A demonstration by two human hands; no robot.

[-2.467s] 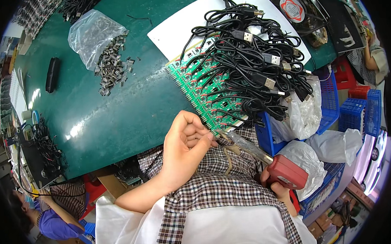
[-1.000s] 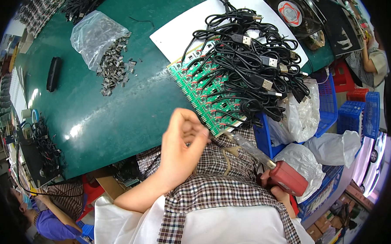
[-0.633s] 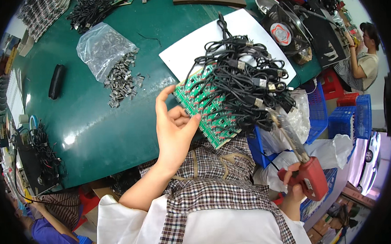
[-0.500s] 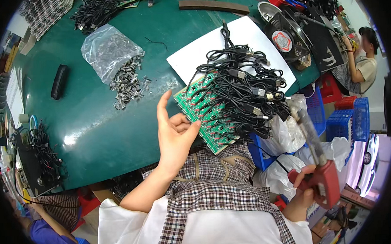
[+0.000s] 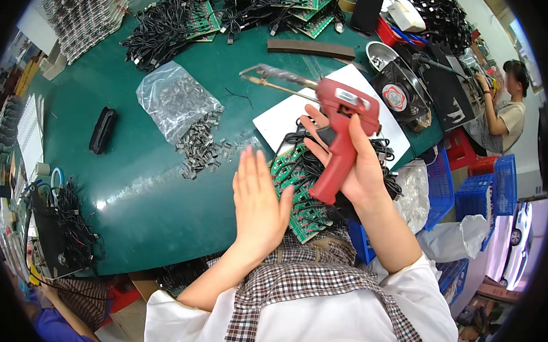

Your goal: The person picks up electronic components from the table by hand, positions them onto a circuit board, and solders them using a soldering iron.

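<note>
The right grip (image 5: 367, 174) grasped a red soldering gun (image 5: 344, 146), its tip directed far left, above a white sheet (image 5: 278, 120) and black cables (image 5: 312, 167). The left grip (image 5: 257, 205) was released, fingers extended, at the left edge of a green circuit board (image 5: 297, 211); contact could not be confirmed. Farther left on the tabletop (image 5: 166, 221), small metal parts (image 5: 200, 150) lay beside a clear bag (image 5: 176, 99).

Bright, fairly even light fills my view, with a white glare patch on the green worktop (image 5: 151, 228) to my left. My left hand (image 5: 258, 211) looks slightly blurred at the fingertips; fisheye distortion bends the edges into black corners.
</note>
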